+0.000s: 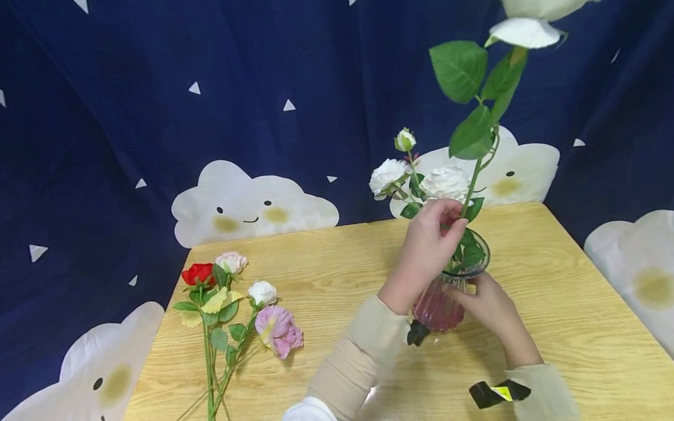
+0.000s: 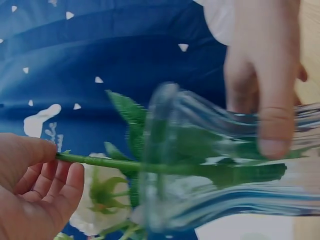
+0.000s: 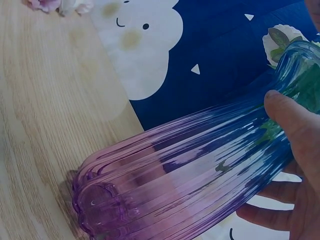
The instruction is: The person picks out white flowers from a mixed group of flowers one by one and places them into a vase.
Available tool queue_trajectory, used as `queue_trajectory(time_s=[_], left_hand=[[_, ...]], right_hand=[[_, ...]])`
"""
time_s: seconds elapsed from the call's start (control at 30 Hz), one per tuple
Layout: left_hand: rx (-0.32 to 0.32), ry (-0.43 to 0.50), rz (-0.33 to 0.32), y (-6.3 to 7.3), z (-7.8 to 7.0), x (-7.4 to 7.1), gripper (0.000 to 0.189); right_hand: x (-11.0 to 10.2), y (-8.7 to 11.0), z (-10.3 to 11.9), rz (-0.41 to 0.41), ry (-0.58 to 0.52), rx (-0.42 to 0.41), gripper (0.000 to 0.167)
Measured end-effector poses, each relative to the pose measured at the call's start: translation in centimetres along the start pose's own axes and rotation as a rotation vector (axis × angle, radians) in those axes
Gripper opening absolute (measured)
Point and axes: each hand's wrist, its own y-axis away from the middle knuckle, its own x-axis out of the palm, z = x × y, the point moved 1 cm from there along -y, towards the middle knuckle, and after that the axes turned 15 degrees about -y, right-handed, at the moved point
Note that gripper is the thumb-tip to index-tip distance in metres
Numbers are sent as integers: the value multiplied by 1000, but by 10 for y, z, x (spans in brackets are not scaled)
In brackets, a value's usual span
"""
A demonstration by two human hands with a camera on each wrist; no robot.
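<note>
A tall ribbed glass vase (image 1: 438,306), pink at its base and bluish towards the flared rim, stands on the table. My right hand (image 1: 492,305) grips it just below the rim, thumb on the near side in the right wrist view. Above the opening, my left hand (image 1: 423,250) pinches the green stem (image 2: 112,162) of a large white rose (image 1: 548,0). In the left wrist view the stem's cut end shows through the glass, inside the vase. A spray of smaller white flowers (image 1: 389,175) with a bud leans out on the left.
On the left of the wooden table (image 1: 329,280) lie several loose flowers: a red rose (image 1: 198,274), a pale pink one (image 1: 231,262), a white one (image 1: 263,293) and a purple bloom (image 1: 279,329). A dark blue curtain (image 1: 253,101) with white clouds hangs behind.
</note>
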Motion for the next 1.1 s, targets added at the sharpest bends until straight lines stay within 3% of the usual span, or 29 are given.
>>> queue_trajectory(time_s=[0.2,0.47,0.7,1.0,1.1], left_hand=[[11,-85,34,6,7,9,17],[17,-248,20,12,14,9,15],[4,-359,110,15,17,9,12],[6,-533,154,20,22,0,27],[-39,-581,177,22,27,-4,25]], right_hand=[[-1,1,1,-7,4,4,67],[-1,0,2,-3,5,-1,68],[-1,0,2,-4,2,-20,67],[0,0,1,-8,8,-19,69],[0,0,1,-7,13,-7,70]])
